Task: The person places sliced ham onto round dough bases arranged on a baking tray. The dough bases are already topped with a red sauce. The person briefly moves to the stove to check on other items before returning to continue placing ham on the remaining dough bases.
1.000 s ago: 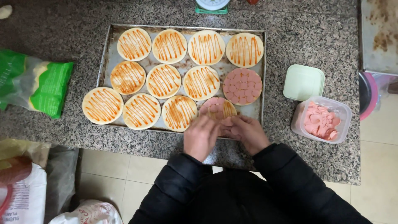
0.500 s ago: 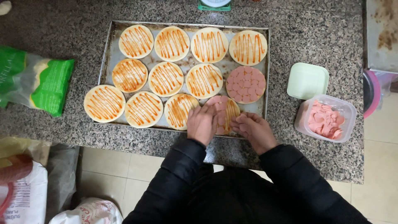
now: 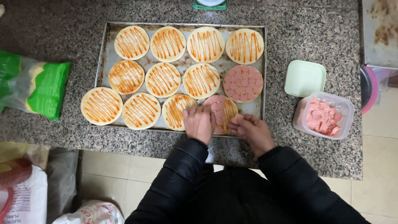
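Observation:
A metal baking tray (image 3: 103,56) on a granite counter holds several round dough bases striped with orange sauce. One base (image 3: 243,83) is fully covered with pink sausage slices. The base at the tray's front right (image 3: 222,108) is partly covered with slices. My left hand (image 3: 200,122) rests on its left side, fingers curled over slices. My right hand (image 3: 251,129) sits at its right edge, fingertips pinched on a slice. A clear plastic tub of pink sausage slices (image 3: 323,116) stands to the right of the tray.
A pale green lid (image 3: 304,78) lies beside the tub. A green and white bag (image 3: 35,85) sits left of the tray. Another metal tray (image 3: 379,33) is at the far right. Sacks (image 3: 25,195) stand on the tiled floor below the counter edge.
More pink slices now cover the front right base. Both hands stayed over it, shifting slightly as they lay slices down.

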